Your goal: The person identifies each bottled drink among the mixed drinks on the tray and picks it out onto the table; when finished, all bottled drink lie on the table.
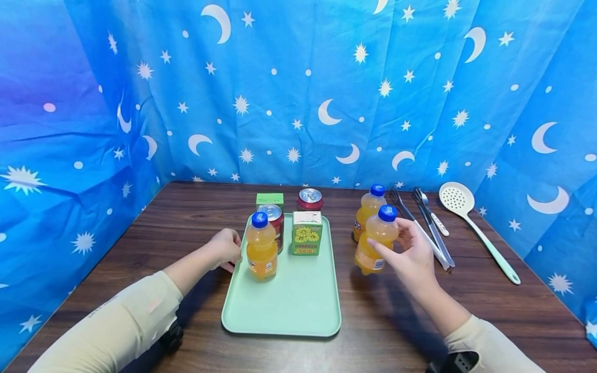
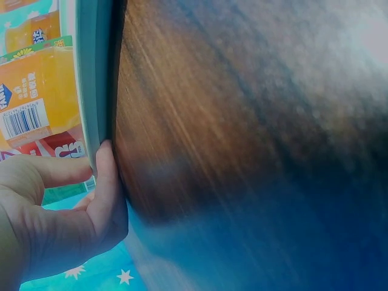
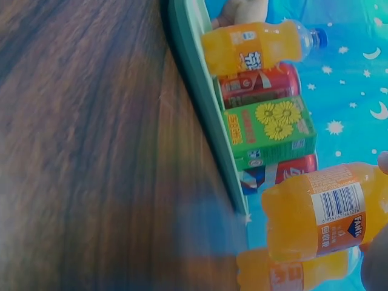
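Observation:
In the head view, my left hand [image 1: 226, 248] is at the left rim of a light green tray [image 1: 284, 313], and the left wrist view shows thumb and finger pinching that rim. On the tray stand an orange soda bottle [image 1: 261, 252] with a blue cap, a red drink can [image 1: 278, 223] partly behind it, and a green drink carton [image 1: 307, 235] with yellow flowers. Right of the tray, my right hand [image 1: 415, 259] grips a second orange soda bottle [image 3: 327, 212], slightly tilted. A third soda bottle [image 1: 366, 212] stands just behind the held one, partly covered by it.
Toward the tray's far end are another red can [image 1: 310, 200] and a green carton [image 1: 269, 199], both partly hidden. Metal tongs [image 1: 434, 228], other utensils and a pale slotted skimmer [image 1: 480, 228] lie at the right. A blue star-patterned cloth [image 1: 289, 103] hangs behind the table.

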The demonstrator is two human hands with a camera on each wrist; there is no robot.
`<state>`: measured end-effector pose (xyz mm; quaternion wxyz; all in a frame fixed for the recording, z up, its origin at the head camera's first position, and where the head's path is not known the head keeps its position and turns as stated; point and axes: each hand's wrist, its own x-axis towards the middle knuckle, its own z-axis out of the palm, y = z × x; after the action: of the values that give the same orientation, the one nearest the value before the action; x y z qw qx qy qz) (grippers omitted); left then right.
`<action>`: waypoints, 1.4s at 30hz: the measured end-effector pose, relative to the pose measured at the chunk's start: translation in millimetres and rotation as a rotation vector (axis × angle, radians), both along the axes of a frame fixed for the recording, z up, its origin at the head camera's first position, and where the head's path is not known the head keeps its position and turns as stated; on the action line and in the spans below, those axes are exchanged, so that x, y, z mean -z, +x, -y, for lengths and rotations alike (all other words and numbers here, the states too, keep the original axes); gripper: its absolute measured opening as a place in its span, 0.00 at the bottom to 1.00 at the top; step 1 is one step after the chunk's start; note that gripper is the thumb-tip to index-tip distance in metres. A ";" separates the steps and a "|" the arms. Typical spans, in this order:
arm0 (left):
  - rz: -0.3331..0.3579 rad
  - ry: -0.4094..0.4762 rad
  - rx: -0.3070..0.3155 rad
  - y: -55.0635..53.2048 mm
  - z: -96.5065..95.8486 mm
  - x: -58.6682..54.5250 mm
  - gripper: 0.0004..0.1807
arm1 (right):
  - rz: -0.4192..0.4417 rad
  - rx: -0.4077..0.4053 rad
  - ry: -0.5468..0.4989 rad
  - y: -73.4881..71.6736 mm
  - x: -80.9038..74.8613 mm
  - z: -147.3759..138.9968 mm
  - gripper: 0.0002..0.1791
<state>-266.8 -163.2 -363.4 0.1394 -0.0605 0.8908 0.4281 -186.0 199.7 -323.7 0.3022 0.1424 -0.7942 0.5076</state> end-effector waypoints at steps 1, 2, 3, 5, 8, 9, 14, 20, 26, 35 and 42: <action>-0.001 -0.001 0.000 -0.1 0.1 0.0 0.13 | 0.008 0.009 -0.001 -0.1 0.8 -1.0 0.27; -0.003 -0.002 0.001 0.0 0.2 -0.1 0.13 | 0.016 0.017 -0.001 -0.4 1.7 -2.1 0.27; -0.003 -0.003 0.003 0.0 0.3 -0.2 0.13 | 0.022 0.022 -0.005 -0.9 3.0 -3.4 0.27; -0.004 -0.003 0.004 0.1 0.3 -0.6 0.13 | 0.026 0.029 -0.005 -1.9 6.0 -6.4 0.27; -0.005 -0.004 0.004 0.3 0.0 -1.3 0.12 | 0.033 0.040 -0.006 -8.7 15.8 -13.4 0.27; -0.004 -0.004 0.004 0.5 -0.1 -1.6 0.12 | 0.036 0.041 -0.007 -11.2 19.5 -15.9 0.27; 0.000 -0.008 0.000 1.4 -0.3 -2.4 0.12 | 0.048 0.059 -0.007 -21.4 33.7 -24.8 0.29; -0.003 -0.011 -0.001 0.8 -0.2 -1.3 0.12 | 0.035 0.061 -0.021 -25.0 40.6 -28.2 0.28; -0.007 -0.010 -0.002 0.4 -0.1 -1.0 0.12 | 0.034 0.048 -0.029 -26.0 43.3 -29.5 0.28; -0.003 -0.014 -0.005 0.0 -0.6 -0.6 0.13 | 0.010 0.052 0.015 -35.8 59.6 -38.5 0.30; -0.001 -0.026 -0.007 -0.3 -1.2 -0.3 0.13 | 0.059 0.073 0.006 -29.0 52.6 -32.7 0.31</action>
<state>-267.1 -161.9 -363.2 0.1367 -0.0652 0.8963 0.4169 -214.9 232.5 -376.3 0.2967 0.0993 -0.8090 0.4976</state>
